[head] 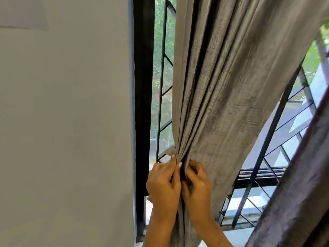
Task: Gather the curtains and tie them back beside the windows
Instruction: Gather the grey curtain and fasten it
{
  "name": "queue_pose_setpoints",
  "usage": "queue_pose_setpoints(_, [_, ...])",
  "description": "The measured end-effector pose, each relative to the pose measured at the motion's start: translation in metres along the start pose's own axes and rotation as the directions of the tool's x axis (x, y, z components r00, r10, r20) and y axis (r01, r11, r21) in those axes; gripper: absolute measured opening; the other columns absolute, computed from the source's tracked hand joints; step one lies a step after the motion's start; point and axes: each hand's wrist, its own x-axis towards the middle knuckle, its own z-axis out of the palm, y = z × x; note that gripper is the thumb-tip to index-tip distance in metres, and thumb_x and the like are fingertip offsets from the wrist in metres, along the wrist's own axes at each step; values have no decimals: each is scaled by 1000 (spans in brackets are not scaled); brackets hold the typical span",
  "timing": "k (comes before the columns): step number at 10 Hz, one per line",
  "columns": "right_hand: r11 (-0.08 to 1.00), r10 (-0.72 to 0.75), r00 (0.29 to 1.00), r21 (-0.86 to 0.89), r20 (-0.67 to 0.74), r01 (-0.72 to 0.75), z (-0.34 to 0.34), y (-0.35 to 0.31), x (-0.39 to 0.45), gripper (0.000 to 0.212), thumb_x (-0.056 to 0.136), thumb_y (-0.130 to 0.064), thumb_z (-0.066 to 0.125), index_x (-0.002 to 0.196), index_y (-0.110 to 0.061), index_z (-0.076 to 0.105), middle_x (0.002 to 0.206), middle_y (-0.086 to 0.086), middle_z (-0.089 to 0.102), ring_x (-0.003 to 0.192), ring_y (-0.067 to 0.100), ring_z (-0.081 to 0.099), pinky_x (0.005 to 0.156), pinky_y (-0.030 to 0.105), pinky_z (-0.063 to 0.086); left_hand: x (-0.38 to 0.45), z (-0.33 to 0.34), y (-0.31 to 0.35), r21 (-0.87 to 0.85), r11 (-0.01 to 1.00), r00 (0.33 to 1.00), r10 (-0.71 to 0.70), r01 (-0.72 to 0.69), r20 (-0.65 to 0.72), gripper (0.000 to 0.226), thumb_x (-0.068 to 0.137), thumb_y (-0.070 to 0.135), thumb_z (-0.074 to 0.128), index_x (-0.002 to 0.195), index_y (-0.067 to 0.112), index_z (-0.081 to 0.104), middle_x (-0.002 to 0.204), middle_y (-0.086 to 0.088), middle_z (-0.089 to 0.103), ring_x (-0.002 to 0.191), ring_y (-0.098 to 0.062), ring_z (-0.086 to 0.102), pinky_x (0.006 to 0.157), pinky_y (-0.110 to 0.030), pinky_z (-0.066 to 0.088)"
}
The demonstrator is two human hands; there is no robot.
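A grey textured curtain [222, 82] hangs in front of the window and is drawn into folds that meet at my hands. My left hand [162, 184] pinches the bunched folds from the left, thumb and fingers curled round the cloth. Close beside it, my right hand [196, 184] grips the same bunch from the right, fingers curled into the fabric. Below my hands the gathered cloth drops straight down between my forearms. No tie-back is visible.
A plain grey wall [67, 122] fills the left. The black window frame [143, 86] and black metal grille [263, 145] stand behind the curtain, with greenery outside. A second, darker curtain [302, 184] hangs at the right edge.
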Motion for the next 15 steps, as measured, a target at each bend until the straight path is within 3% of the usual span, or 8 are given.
queue_pose_setpoints(3, [965, -58, 982, 261, 179, 10, -15, 6, 0, 39, 88, -12, 59, 124, -26, 56, 129, 0, 50, 117, 6, 54, 97, 24, 47, 2, 10, 10, -17, 998, 998, -66, 66, 12, 27, 81, 41, 70, 103, 26, 72, 69, 16, 52, 62, -5, 55, 56, -21, 48])
queue_pose_setpoints(6, [916, 347, 919, 277, -187, -289, -42, 50, 32, 99, 74, -52, 74, 151, -32, 16, 159, -6, 14, 145, 8, 15, 118, 39, 23, 5, 21, 11, -88, 988, 991, -126, 129, 32, 28, 79, 36, 69, 106, 32, 66, 62, 11, 55, 62, -9, 55, 53, -22, 46])
queue_pose_setpoints(8, [830, 290, 956, 510, -49, -225, -42, 51, 46, 48, 82, -7, 71, 128, -15, 56, 102, 3, 70, 96, 16, 68, 89, 46, 54, 3, 27, 2, -112, 986, 992, -123, 126, 38, 28, 79, 46, 65, 106, 36, 64, 70, 5, 60, 69, -10, 57, 55, -31, 52])
queue_pose_setpoints(10, [861, 301, 954, 428, 4, -274, -32, 62, 48, 98, 69, -55, 76, 148, -35, 22, 154, -10, 28, 140, 7, 30, 111, 28, 34, 2, 26, 2, -118, 981, 988, -152, 154, 20, 25, 80, 37, 67, 104, 28, 69, 71, 7, 60, 70, -8, 58, 56, -23, 50])
queue_pose_setpoints(11, [799, 268, 947, 510, 176, -320, -34, 64, 55, 90, 74, -42, 75, 147, -33, 23, 145, -7, 41, 129, 2, 44, 101, 19, 44, 5, 25, -1, -103, 983, 989, -148, 149, 14, 21, 80, 32, 71, 101, 29, 70, 72, 9, 61, 70, -8, 59, 58, -22, 50])
queue_pose_setpoints(13, [983, 63, 974, 181, -217, -23, -26, 44, 38, 11, 88, -12, 66, 99, -13, 69, 95, -3, 64, 82, 5, 62, 67, 28, 53, 3, 38, 5, 8, 989, 989, -144, 145, -44, 16, 84, 22, 70, 100, 22, 73, 69, 8, 54, 60, -6, 53, 55, -8, 40])
queue_pose_setpoints(14, [998, 59, 983, 46, -176, -51, -17, 37, 19, 24, 91, -8, 58, 113, -13, 67, 113, -6, 59, 86, 10, 63, 71, 20, 50, 1, 44, 7, 84, 994, 997, -66, 71, -50, 17, 86, 26, 62, 99, 23, 73, 64, 7, 51, 57, -7, 49, 51, -20, 42])
queue_pose_setpoints(15, [883, 258, 966, 409, -13, -231, -19, 18, 13, 19, 96, -20, 54, 111, -23, 65, 104, 1, 69, 90, 12, 67, 74, 17, 51, -1, 48, 9, 28, 999, 998, -42, 43, -44, 25, 89, 33, 53, 104, 23, 71, 67, 9, 55, 61, -4, 51, 54, -19, 44])
